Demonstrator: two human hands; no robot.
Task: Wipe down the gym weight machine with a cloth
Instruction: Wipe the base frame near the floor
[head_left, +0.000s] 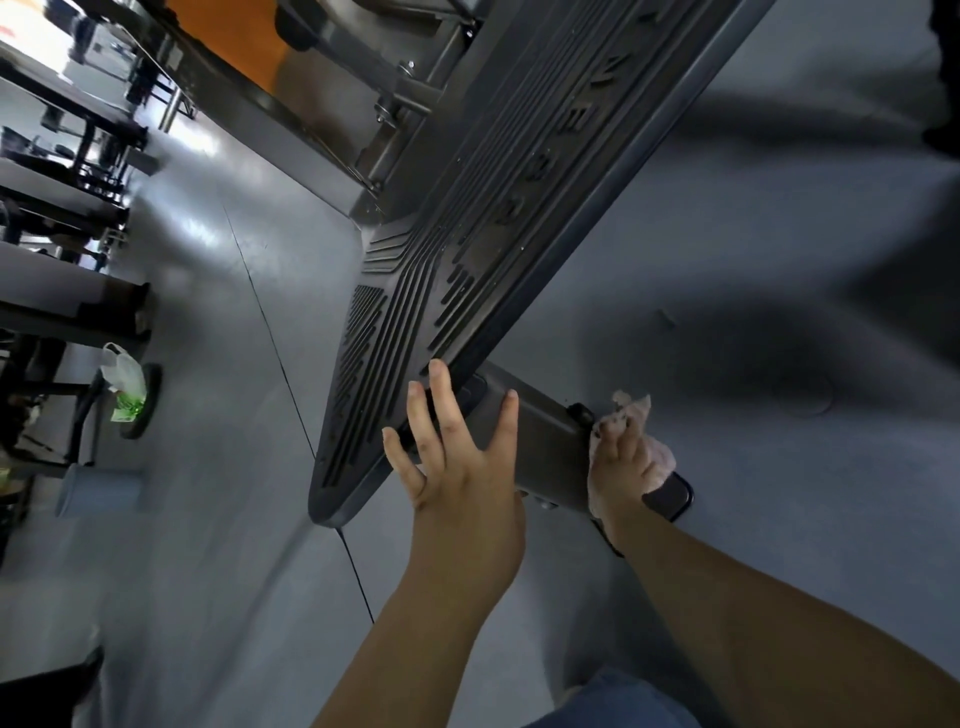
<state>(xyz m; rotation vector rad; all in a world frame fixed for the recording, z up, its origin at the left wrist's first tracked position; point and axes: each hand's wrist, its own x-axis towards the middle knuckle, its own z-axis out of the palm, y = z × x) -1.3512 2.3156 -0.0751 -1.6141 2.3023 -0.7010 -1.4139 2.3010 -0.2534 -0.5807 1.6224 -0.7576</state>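
Note:
The weight machine's ribbed black foot plate (467, 249) runs diagonally across the view, and a grey metal base beam (550, 447) sticks out from under its near end. My left hand (457, 452) lies open with spread fingers on the plate's edge and the beam. My right hand (623, 467) holds a crumpled pinkish cloth (636, 415) and presses it on the beam's outer end, beside a black end cap (672, 496).
Grey gym floor (753, 260) surrounds the machine. More of the machine's frame (395, 104) rises at the top. At the left stand dark benches (72, 306), a plastic bag with green contents (124, 389) and a grey cylinder (98, 488).

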